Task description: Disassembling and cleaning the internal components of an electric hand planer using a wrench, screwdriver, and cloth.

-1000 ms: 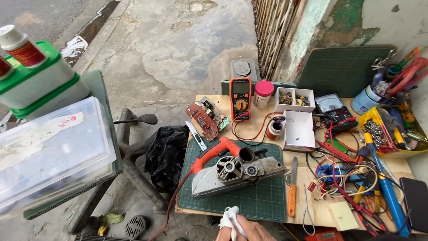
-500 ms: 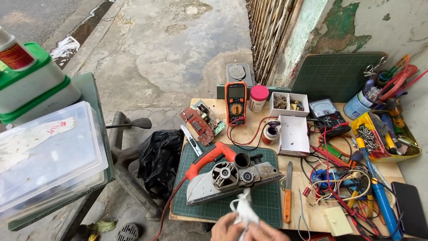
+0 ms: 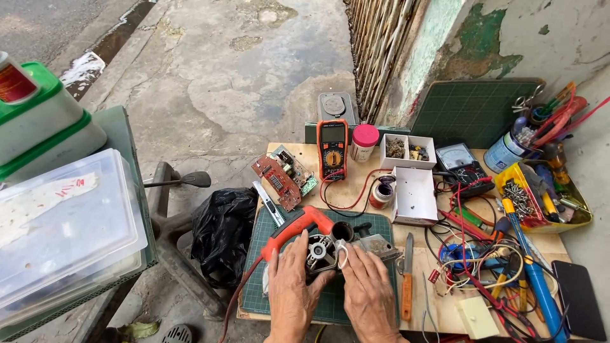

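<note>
At the bottom centre of the frame, both hands have now come down onto the power tool (image 3: 330,248) on the green cutting mat (image 3: 254,286): left hand (image 3: 293,289) flat against its body, right hand (image 3: 368,289) pressing a white cloth (image 3: 343,254) onto the exposed motor — wiping underway.

- Orange multimeter (image 3: 332,148) at 12 o'clock: grey rectangular screen.
- White open box (image 3: 414,194) at 1 o'clock.
- Red-labelled bottle (image 3: 13,79) at 10 o'clock.
- Blue-labelled tin (image 3: 503,153) at 2 o'clock.
</note>
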